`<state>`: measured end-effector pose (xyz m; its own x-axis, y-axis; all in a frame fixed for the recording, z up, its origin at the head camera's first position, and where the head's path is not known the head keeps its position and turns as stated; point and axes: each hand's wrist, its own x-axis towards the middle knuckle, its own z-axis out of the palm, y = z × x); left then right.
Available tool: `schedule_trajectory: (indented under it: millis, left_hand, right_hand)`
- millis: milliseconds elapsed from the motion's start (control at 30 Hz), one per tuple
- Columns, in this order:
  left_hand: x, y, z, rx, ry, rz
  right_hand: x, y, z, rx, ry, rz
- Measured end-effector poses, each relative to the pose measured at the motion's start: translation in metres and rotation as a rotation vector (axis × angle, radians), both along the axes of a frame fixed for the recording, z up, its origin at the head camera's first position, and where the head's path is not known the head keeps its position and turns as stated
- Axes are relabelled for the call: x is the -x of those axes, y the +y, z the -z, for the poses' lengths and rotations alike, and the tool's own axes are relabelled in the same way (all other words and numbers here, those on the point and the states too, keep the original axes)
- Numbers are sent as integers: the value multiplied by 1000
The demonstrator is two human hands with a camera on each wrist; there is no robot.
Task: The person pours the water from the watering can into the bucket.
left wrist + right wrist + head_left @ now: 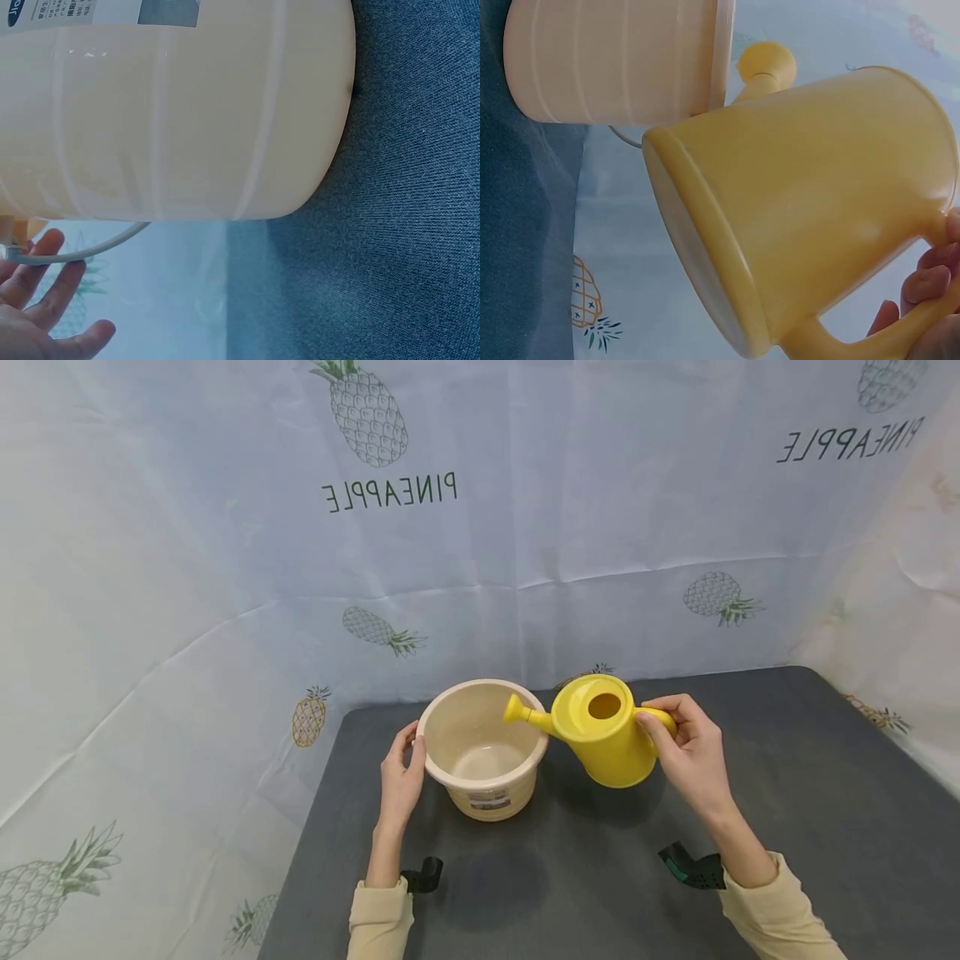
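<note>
A cream bucket (489, 806) with a label (489, 800) on its front stands upright on the dark table. My left hand (402, 779) touches the left side of its rim. In the left wrist view, the fingers (60, 292) of that hand are spread loosely against the bucket's thin handle (112, 244). My right hand (693, 752) grips the handle of a yellow watering can (611, 756), raised above the table and tilted to the left. The can's spout (531, 717) reaches over the right rim, its rose (767, 66) above the bucket's opening.
Dark cloth covers the table (795, 827). A pale curtain (570, 510) printed with pineapples hangs along the back and sides. Black wrist mounts (693, 867) sit on both forearms.
</note>
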<state>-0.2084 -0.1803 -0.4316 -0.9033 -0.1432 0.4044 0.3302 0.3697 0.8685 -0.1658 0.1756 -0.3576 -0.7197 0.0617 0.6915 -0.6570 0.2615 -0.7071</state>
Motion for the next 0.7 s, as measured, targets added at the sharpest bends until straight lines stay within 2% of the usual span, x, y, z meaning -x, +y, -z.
schedule_trajectory:
  millis: [400, 700]
  left_hand:
    - [1, 0, 0, -5, -4, 13]
    - [0, 0, -1, -4, 2, 6]
  right_hand:
    - [0, 2, -5, -35, 15, 35]
    - [0, 2, -7, -41, 29, 27]
